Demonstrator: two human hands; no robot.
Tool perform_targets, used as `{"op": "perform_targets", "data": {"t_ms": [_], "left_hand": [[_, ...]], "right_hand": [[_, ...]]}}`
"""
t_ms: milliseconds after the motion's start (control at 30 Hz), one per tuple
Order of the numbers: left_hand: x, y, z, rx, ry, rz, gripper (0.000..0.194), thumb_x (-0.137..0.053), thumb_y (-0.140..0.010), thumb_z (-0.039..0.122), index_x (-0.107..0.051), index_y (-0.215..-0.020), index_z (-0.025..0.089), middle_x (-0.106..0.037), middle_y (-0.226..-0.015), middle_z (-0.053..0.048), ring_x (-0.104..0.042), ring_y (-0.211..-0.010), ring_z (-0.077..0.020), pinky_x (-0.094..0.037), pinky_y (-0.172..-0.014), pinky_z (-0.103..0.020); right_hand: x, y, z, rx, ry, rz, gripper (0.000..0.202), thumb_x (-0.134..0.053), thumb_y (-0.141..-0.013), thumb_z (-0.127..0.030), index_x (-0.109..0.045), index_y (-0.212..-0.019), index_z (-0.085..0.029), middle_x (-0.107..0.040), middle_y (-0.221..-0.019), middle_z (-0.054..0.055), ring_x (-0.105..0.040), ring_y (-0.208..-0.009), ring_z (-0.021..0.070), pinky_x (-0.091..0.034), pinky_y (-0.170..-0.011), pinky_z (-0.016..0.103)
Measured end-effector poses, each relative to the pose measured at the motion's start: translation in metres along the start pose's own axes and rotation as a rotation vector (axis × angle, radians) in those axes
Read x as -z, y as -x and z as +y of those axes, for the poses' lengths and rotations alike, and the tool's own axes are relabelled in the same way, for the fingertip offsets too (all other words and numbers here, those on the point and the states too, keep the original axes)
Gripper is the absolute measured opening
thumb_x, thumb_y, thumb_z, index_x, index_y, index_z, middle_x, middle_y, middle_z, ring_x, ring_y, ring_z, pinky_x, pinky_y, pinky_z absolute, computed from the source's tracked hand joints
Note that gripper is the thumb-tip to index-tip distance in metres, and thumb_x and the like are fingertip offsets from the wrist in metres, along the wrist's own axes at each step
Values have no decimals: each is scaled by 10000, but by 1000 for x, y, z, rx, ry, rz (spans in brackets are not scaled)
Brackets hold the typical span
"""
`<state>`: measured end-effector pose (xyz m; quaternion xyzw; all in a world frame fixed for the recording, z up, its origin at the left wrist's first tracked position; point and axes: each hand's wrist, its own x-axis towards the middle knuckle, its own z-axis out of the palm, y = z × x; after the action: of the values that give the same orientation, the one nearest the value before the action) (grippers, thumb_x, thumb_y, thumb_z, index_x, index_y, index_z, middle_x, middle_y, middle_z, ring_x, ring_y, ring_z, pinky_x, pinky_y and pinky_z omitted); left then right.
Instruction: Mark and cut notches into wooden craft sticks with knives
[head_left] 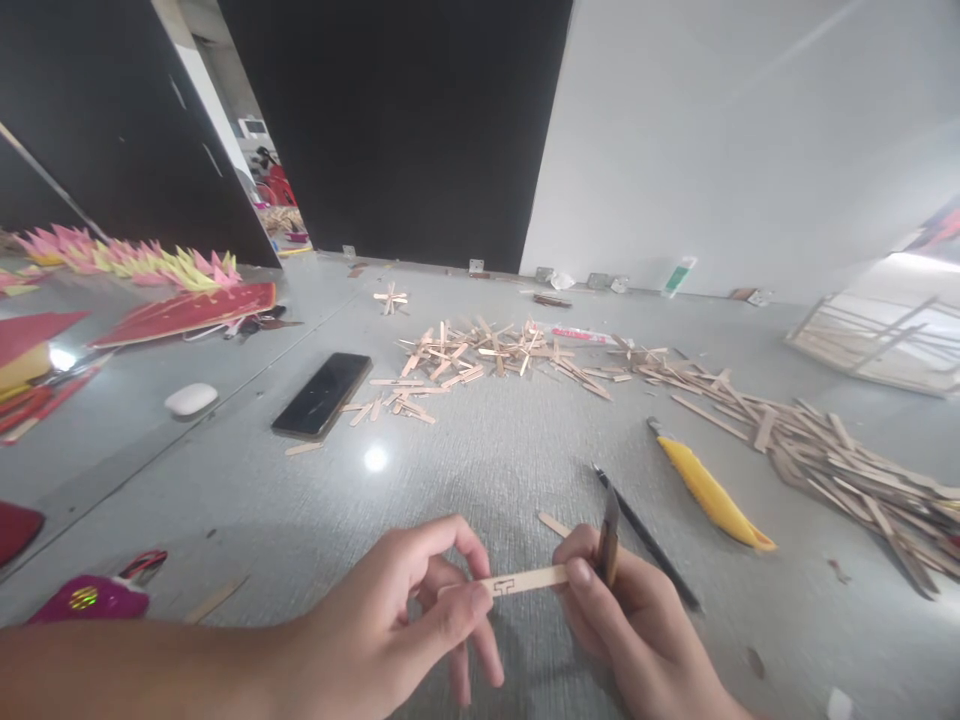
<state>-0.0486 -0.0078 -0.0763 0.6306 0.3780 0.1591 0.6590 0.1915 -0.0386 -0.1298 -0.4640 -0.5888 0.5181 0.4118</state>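
Observation:
A flat wooden stick (529, 581) with a small outlined shape drawn near its left part is stretched between my two hands. My left hand (427, 600) pinches its left end between thumb and fingers. The thumb and fingers of my right hand (630, 610) are closed on the other end, and the same hand holds a small dark-bladed knife (610, 540) pointing up. Just beyond the right hand lie a black pen (649, 545) and a loose wooden piece (553, 524). A yellow cutter (709, 490) rests farther right.
Small wooden pieces (487, 352) are heaped ahead, and longer sticks (847, 465) are piled at right. A phone (322, 396), a white oval case (192, 400) and a purple object (97, 598) lie at left. Dark and white panels (405, 120) stand behind.

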Motion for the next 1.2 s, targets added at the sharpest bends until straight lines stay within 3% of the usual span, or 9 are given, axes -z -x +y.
{"op": "perform_targets", "data": {"t_ms": [233, 533, 700, 833, 1200], "left_hand": [[1, -1, -3, -40, -18, -11, 484, -436, -1045, 649, -512, -1194, 195, -789, -917, -115, -729, -732, -207, -491, -689, -320], [2, -1, -1, 24, -6, -13, 437, -455, -1053, 622, -492, -1172, 203, -773, -912, -84, -717, -772, -184, -479, -741, -308], [2, -5, 0, 14, 184, -84, 464, -398, -1056, 641, -527, -1044, 195, -742, -829, -66, -671, -616, -146, -404, -578, -245], [2, -10, 1, 64, 308, -131, 383, -531, -1015, 568, -534, -939, 193, -718, -794, -34, -613, -524, -102, -385, -510, -203], [2, -11, -5, 80, 267, -179, 538, -682, -891, 697, -562, -923, 173, -725, -863, -67, -644, -621, -109, -412, -520, -173]], "right_hand": [[0, -1, 2, -11, 32, -3, 433, -406, -1082, -557, -516, -830, -222, -331, -628, -74, -279, -546, 114, -251, -472, 249], [0, 0, 3, -19, 27, 3, 426, -405, -1081, -560, -498, -826, -231, -317, -625, -76, -264, -534, 115, -231, -452, 251], [-2, 1, 1, -23, 57, 11, 423, -409, -1077, -559, -490, -822, -231, -317, -655, -67, -270, -559, 122, -253, -468, 252], [-3, -2, -6, 5, 123, 9, 448, -383, -1077, -567, -476, -796, -231, -317, -657, -64, -284, -577, 129, -284, -513, 264], [-2, -2, -4, 5, 171, 0, 445, -385, -1073, -563, -480, -793, -230, -328, -657, -63, -310, -587, 134, -303, -537, 268]]}}
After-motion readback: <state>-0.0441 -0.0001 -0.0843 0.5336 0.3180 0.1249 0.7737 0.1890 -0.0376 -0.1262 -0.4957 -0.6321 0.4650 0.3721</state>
